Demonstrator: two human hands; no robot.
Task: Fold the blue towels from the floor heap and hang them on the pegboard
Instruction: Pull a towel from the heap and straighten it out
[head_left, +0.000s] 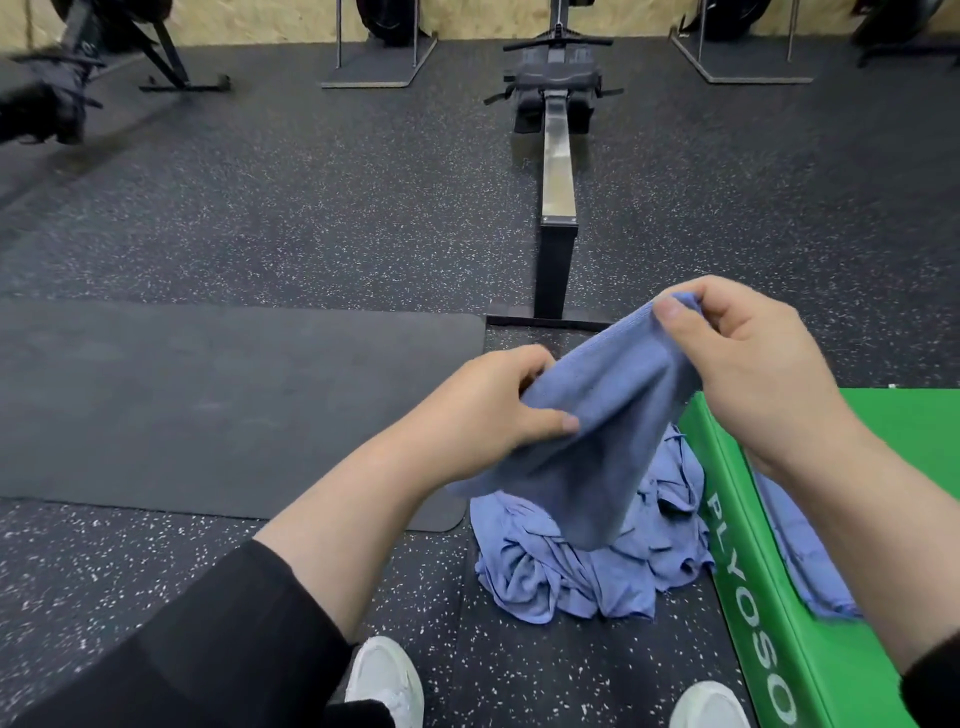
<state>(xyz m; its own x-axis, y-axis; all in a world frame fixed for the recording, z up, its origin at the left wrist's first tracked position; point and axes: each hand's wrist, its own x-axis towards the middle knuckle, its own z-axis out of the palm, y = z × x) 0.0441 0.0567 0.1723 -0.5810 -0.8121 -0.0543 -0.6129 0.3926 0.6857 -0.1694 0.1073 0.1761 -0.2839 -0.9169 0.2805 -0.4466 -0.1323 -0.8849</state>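
Note:
A blue towel (608, 415) hangs in the air between my two hands. My right hand (753, 358) pinches its upper corner between thumb and fingers. My left hand (498, 405) grips the towel's lower left edge, thumb on top. Directly under it, the heap of crumpled blue towels (571, 566) lies on the speckled floor. Another blue towel (800, 551) lies flat on the green box, partly hidden by my right forearm. No pegboard shows in this view.
A green plyo box (769, 623) stands at the right, against the heap. A dark mat (218, 405) lies on the floor at the left. A rowing machine (558, 171) runs away from me ahead. My white shoes (387, 680) are at the bottom.

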